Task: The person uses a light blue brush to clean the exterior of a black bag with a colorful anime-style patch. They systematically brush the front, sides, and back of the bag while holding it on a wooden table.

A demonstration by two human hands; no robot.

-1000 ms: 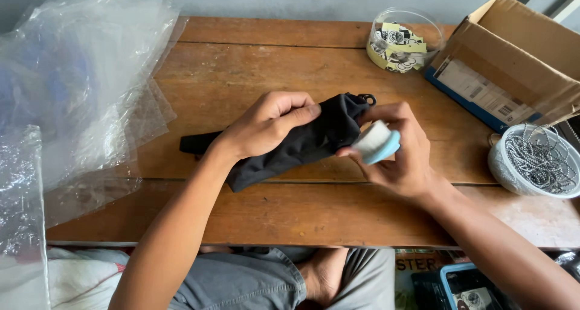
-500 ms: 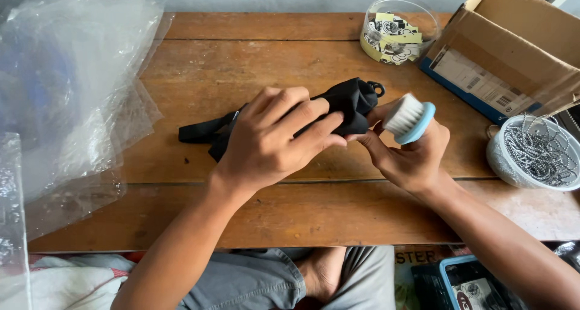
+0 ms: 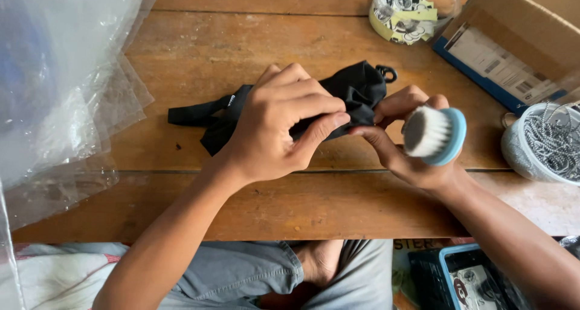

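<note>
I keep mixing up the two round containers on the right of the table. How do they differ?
The clear tub at the far edge holds folded paper slips, yellow and black-and-white; the white bowl at the right edge holds a tangle of silvery metal wire pieces. The clear tub stands beyond the cardboard box, the white bowl nearer than it, close to the right hand. Both stand open and untouched.

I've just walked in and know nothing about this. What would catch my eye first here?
At the middle of the wooden table, the left hand clasps a black fabric pouch while the right hand holds a round blue brush with white bristles beside it. Crinkled clear plastic bags fill the left side, and a cardboard box sits at the far right above a tub of metal wire pieces.
</note>
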